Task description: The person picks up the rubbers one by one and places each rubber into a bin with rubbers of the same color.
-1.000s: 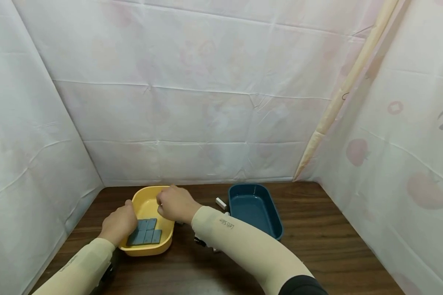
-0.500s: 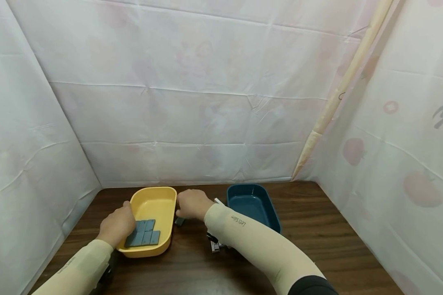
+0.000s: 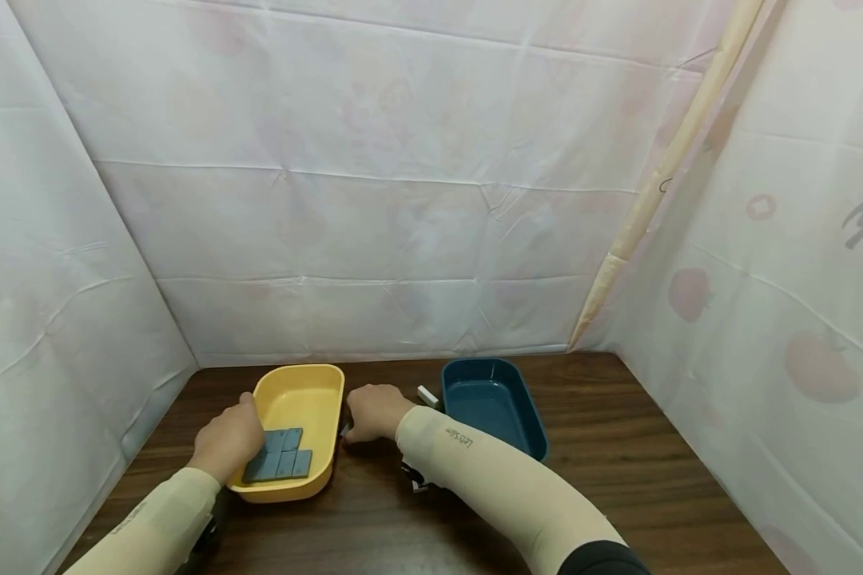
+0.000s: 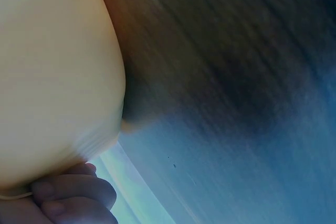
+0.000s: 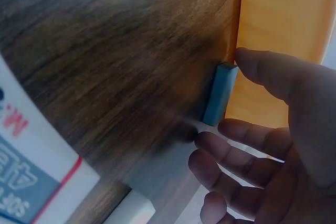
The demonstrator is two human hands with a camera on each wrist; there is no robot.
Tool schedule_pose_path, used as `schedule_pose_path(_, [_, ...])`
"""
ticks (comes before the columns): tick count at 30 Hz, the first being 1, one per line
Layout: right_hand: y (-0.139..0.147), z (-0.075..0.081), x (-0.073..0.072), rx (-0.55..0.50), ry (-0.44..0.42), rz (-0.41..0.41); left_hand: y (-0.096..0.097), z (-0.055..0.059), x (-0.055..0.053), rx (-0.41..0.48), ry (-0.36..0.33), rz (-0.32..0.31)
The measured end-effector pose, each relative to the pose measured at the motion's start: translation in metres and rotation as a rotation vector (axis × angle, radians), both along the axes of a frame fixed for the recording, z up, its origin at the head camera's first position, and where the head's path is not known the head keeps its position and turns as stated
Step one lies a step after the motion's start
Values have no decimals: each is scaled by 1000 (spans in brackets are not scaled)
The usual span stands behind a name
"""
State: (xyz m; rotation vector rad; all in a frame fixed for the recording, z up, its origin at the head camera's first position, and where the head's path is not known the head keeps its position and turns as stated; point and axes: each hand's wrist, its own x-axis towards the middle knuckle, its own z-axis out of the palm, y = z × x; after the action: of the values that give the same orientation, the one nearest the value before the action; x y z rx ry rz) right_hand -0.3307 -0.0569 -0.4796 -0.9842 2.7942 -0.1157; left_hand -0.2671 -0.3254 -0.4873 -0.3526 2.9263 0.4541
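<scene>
My left hand (image 3: 230, 439) grips the left wall of a yellow tray (image 3: 288, 383); its curled fingers (image 4: 79, 192) show below the tray wall in the left wrist view. Several flat blue-grey blocks (image 3: 285, 463) lie side by side in the tray's near left part. Just outside the right wall, my right hand (image 3: 375, 411) is down at the table with a blue-grey block (image 5: 220, 95) between thumb and index finger. That block stands on edge beside the tray wall, thumb at one end and index fingertip at the other. The remaining fingers are loosely bent.
A dark blue tray (image 3: 492, 399) stands to the right. Between the trays lies a white block (image 3: 427, 396). A white eraser with a printed sleeve (image 5: 31, 156) is close to my right hand. My right forearm partly hides small items (image 3: 420, 486) on the wooden table.
My right hand has moved right, from over the yellow tray to the table beside it, reaching the blue-grey block there. My left hand keeps its hold on the tray.
</scene>
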Motion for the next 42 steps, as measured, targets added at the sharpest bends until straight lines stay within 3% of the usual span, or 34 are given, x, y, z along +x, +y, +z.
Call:
schedule_pose_path(15, [0, -5, 0, 4, 35, 13, 2, 3, 1, 5, -7, -3])
schedule_pose_path(26, [4, 2, -1, -15, 18, 9, 0, 2, 1, 3, 4, -16])
schedule_pose_path(34, [11, 17, -7, -54, 64, -3, 0, 2, 2, 10, 6, -18])
schedule_pose_path(42, [19, 43, -10, -194, 117, -7, 0, 1, 2, 11, 17, -26])
